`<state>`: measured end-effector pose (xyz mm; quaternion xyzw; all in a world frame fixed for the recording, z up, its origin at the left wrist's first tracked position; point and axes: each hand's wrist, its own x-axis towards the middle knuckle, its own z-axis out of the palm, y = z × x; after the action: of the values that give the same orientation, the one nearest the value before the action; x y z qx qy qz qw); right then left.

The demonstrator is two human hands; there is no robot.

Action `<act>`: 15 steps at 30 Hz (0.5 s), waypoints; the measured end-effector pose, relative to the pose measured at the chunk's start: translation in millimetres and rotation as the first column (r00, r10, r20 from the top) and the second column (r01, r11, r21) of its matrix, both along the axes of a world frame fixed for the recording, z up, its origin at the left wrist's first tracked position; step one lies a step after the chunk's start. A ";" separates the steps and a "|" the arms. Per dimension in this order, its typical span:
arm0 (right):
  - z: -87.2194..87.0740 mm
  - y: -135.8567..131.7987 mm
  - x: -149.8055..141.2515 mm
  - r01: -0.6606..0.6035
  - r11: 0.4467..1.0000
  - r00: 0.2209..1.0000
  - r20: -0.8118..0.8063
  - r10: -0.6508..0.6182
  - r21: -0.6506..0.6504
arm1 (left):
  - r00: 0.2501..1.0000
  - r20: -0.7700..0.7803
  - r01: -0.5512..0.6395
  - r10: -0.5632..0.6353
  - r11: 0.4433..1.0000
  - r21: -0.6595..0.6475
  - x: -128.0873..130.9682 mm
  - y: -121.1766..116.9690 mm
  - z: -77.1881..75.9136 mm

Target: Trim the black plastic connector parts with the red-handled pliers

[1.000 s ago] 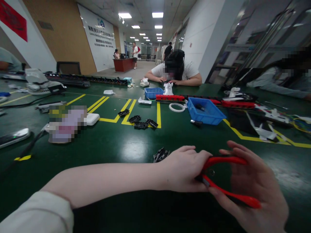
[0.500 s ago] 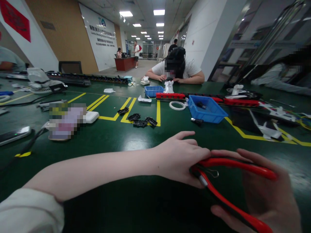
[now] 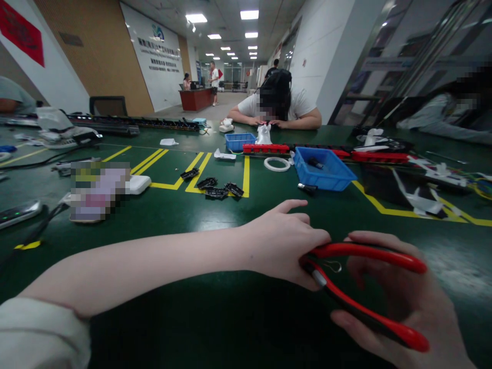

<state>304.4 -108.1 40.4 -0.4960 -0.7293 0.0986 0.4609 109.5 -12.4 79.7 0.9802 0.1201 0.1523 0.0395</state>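
Red-handled pliers [image 3: 369, 250] are held low at the right of the view, their handles spread wide and a thin wire spring showing between them. My left hand [image 3: 277, 247] is closed round the head of the pliers, which hides the jaws; one finger points out to the right. Around the handles curves my right hand [image 3: 426, 302], fingers behind the upper handle and thumb by the lower one. Whether anything sits in the jaws is hidden. Beyond my left hand, several small black clip-like parts [image 3: 216, 192] lie on the green table [image 3: 184, 215].
A blue bin [image 3: 326, 174] holds a black piece, with another black piece [image 3: 307, 189] before it. Behind are a smaller blue bin [image 3: 240, 142], a white tape ring [image 3: 277, 164] and a red strip [image 3: 266, 148]. A phone [image 3: 102, 195] lies left. A person [image 3: 303, 108] leans opposite.
My right hand has shifted slightly left and its upper fingers have curled in more behind the upper handle. The pliers remain spread in my left hand, and the view has shifted a little.
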 end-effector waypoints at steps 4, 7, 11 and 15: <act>1.8 0.1 1.7 -0.053 0.992 0.998 0.026 0.057 -0.112 | 1.000 -0.019 0.014 -0.015 1.000 -0.025 3.4 -1.0 -3.0; 3.3 -0.1 -3.3 -0.107 0.979 0.994 -0.039 0.102 -0.173 | 0.998 -0.036 0.041 -0.044 0.997 -0.072 1.7 -2.1 -5.1; 6.0 3.1 -7.2 -0.118 0.963 0.991 -0.097 0.097 -0.241 | 0.995 0.022 0.104 -0.101 0.974 -0.203 -21.2 5.8 -6.5; 8.3 7.7 -3.2 -0.132 0.969 0.989 -0.095 0.114 -0.208 | 0.991 0.114 -0.018 0.067 0.922 -0.386 -64.4 18.9 -18.0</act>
<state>301.2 -100.4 48.6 -0.4919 -0.7242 0.2250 0.4276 45.1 6.5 61.7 0.9392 0.1662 0.1875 0.2348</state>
